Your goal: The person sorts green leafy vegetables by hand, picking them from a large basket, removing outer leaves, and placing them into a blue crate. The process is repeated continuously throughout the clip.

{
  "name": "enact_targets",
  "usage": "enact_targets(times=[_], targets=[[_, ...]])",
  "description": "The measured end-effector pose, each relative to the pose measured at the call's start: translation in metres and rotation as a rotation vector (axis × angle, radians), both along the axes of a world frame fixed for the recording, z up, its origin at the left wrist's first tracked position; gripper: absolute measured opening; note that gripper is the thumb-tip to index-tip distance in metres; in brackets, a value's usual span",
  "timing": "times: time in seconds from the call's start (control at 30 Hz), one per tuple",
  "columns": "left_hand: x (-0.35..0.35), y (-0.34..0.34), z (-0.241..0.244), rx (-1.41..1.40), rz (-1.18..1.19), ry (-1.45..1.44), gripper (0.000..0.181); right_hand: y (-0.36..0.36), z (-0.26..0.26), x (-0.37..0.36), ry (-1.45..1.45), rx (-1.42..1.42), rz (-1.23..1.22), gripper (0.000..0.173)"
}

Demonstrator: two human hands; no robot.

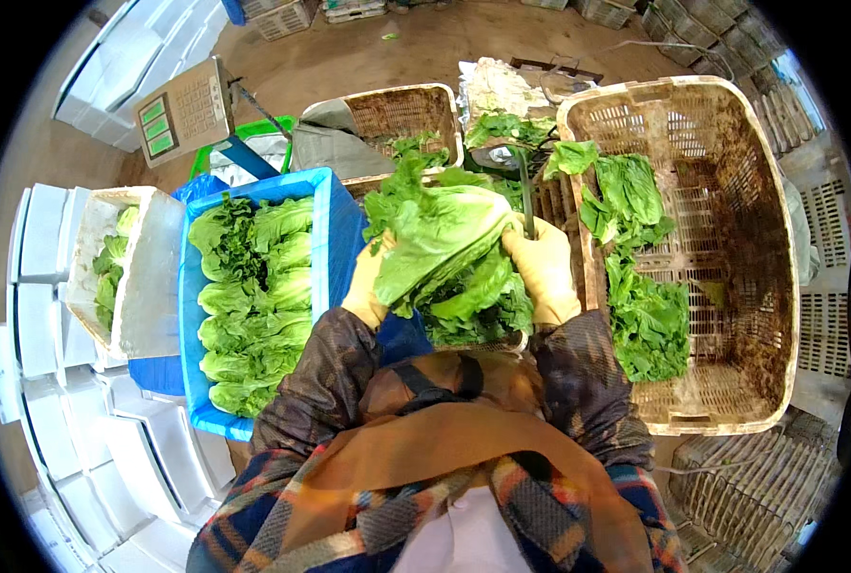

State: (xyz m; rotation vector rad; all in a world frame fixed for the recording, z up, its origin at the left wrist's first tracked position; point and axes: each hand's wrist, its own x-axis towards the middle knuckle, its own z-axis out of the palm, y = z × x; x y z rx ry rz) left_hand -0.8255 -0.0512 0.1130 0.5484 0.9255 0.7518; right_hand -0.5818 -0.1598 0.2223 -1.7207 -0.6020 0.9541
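Note:
Between my hands, over a basket in front of my body, is a head of romaine-type lettuce (454, 225). My left hand (369, 283), in a pale yellow glove, holds its leafy end. At the stem end on the right, my right hand (543, 265), gloved alike, grips the base. A narrow dark blade (525, 183), apparently a knife, rises beside the right fingers; its handle is hidden. More loose green leaves (482, 308) lie below the head. To the left, a blue-lined box (318, 243) holds lettuce heads in two rows.
At the right stands a large dirty plastic crate (726, 236) with loose leaves along its left side. A scale display (182, 114) rises at the back left. White foam boxes (46, 236) are stacked farther left, near a foam box (142, 301) holding leaves. Another crate (396, 107) sits ahead.

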Motion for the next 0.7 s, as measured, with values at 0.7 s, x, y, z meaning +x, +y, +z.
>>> enact_targets(times=[0.7], targets=[[-0.002, -0.019, 0.053, 0.997, -0.747, 0.755, 0.070, -0.029, -0.022, 0.021, 0.818, 0.427, 0.151, 0.086]])
